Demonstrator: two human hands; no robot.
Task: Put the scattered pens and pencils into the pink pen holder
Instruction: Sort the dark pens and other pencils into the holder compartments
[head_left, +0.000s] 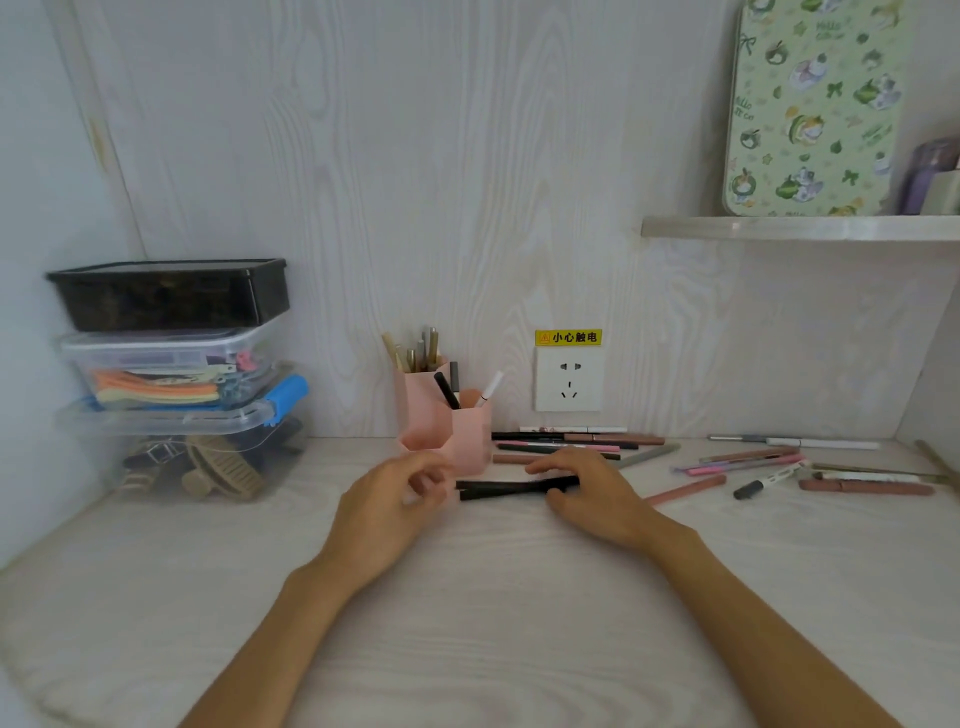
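Your right hand (587, 493) grips two black pens (511, 488); your left hand (395, 499) curls loosely, empty. The pink pen holder (447, 421) holds several; many pens (753, 460) remain along the desk's back edge.

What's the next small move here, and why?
Probably lift the black pens and carry them to the holder. The right hand already grips them by one end just above the desk, their free ends pointing at the left hand, which hangs loosely curled and holds nothing. The holder stands just behind, its front cup with room, and more pens lie to the right.
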